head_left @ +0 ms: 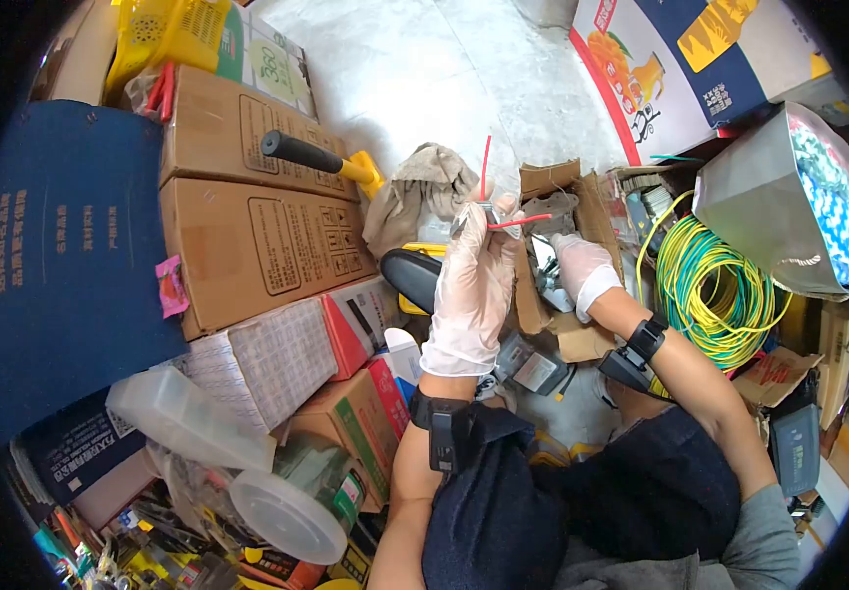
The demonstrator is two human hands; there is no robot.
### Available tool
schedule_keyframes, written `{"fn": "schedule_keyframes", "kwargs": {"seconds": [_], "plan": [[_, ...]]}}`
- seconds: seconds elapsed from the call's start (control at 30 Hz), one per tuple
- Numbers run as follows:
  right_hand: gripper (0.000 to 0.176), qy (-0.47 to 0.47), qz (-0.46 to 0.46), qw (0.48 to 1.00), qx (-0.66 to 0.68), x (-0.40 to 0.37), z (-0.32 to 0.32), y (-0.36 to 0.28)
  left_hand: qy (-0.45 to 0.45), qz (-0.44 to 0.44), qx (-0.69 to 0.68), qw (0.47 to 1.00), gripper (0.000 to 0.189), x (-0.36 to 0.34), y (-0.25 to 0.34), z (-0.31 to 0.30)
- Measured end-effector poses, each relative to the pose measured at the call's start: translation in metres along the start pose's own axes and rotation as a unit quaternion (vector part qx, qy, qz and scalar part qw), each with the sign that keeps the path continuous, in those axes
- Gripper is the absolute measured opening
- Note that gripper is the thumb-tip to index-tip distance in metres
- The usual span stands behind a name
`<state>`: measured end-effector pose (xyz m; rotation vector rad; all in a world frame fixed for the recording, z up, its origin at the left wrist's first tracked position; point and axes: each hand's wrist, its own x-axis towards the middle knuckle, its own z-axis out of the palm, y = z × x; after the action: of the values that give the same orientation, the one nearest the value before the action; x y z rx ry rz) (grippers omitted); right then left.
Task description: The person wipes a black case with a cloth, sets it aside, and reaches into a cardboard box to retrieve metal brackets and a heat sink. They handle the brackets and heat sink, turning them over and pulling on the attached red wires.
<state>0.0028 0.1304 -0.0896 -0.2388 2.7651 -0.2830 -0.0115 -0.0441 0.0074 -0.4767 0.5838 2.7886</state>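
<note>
My left hand (pixel 478 285), in a thin translucent white glove, is closed around a small grey-and-white piece (pixel 488 214). Two red wires (pixel 486 167) stick out from it, one upward and one to the right; its kind is mostly hidden by my fingers. To the right, my right hand (pixel 585 265), gloved the same way, is down in an open cardboard box (pixel 532 295). Its fingers curl beside shiny metal parts (pixel 545 258), and whatever they grip is hidden. A clear plastic bag (pixel 552 209) lies at the box's far end.
A grey cloth (pixel 422 192) and a black-handled yellow tool (pixel 321 157) lie ahead on the left. Cardboard cartons (pixel 247 256) are stacked at left. A yellow-green wire coil (pixel 714 290) sits on the right, below a tilted grey bag (pixel 768 202). Pale floor (pixel 405 69) extends ahead.
</note>
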Motion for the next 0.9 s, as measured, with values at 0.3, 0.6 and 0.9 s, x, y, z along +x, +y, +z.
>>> {"fn": "schedule_keyframes", "kwargs": {"seconds": [0.3, 0.6, 0.9], "plan": [[0.015, -0.019, -0.038, 0.999, -0.005, 0.003, 0.012, 0.005, 0.006, -0.008, -0.006, 1.0, 0.037, 0.0, 0.001, -0.001], [0.013, -0.07, -0.087, 0.98, -0.166, 0.025, 0.028, -0.023, -0.002, -0.005, -0.012, 1.0, 0.038, 0.002, -0.005, -0.002], [0.009, -0.025, -0.147, 0.972, -0.18, 0.027, 0.009, -0.012, 0.014, -0.014, 0.0, 1.0, 0.038, 0.001, -0.003, -0.003]]}}
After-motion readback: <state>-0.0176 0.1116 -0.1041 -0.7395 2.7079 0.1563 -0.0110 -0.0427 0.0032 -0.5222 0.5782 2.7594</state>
